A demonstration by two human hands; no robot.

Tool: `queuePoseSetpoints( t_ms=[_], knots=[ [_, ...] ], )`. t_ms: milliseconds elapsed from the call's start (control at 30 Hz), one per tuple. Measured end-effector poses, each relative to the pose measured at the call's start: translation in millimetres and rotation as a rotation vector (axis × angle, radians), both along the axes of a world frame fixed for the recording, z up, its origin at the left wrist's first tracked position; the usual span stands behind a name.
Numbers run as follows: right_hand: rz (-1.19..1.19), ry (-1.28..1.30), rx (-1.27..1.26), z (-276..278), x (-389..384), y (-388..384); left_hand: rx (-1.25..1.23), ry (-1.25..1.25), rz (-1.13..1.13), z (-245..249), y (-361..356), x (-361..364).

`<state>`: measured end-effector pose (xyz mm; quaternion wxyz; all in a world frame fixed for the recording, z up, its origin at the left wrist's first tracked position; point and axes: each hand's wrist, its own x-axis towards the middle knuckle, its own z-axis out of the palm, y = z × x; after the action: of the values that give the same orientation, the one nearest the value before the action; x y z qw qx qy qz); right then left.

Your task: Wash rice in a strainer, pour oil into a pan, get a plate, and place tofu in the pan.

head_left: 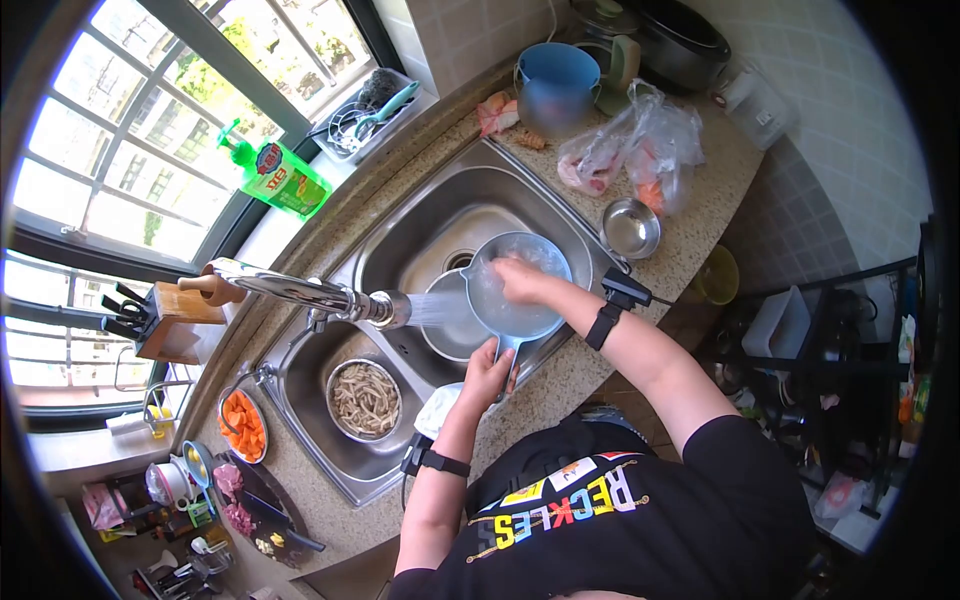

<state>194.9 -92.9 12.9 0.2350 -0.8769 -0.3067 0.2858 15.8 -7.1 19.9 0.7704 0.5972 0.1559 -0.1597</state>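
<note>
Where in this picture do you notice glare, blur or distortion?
In the head view, daylight overexposes parts of the window; in the head view, a blurry patch covers the blue bucket's lower part; in the head view, the right-hand wall looks curved.

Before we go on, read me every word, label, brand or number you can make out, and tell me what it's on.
"RECKLESS": in colored letters across the black T-shirt.
Green soap bottle: large characters and a red badge, too small and blurred to read surely.
Blue handled bowl, in the person's hands: no writing I can make out.
No number is readable.
</note>
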Motion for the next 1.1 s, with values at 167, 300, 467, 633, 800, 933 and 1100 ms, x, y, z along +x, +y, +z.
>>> queuePoseSetpoints(
  t_ms=[167,300,467,633,800,933,1100],
  knots=[
    [0.242,0.023,-0.123,14,-29,-7,-0.009,0.026,0.046,-6,0,-2],
    [0.351,0.072,-0.244,36,-38,-20,-0.022,0.022,0.08,-13,2,-9],
    [0.153,0.07,0.024,-3,-16,-39,-0.001,0.026,0.059,-16,8,-11],
    [-0.307,0.052,0.112,-14,-4,-28,0.001,-0.009,0.055,-4,6,-8],
    [-0.393,0.348,0.224,-10,-9,-1,0.042,0.007,0.035,0,6,-10],
    [-0.241,0.418,0.255,-13,-27,13,0.025,-0.001,0.061,-9,5,-15],
    [0.205,0.158,-0.063,18,-44,7,0.017,0.044,0.116,-19,8,-20]
  ],
)
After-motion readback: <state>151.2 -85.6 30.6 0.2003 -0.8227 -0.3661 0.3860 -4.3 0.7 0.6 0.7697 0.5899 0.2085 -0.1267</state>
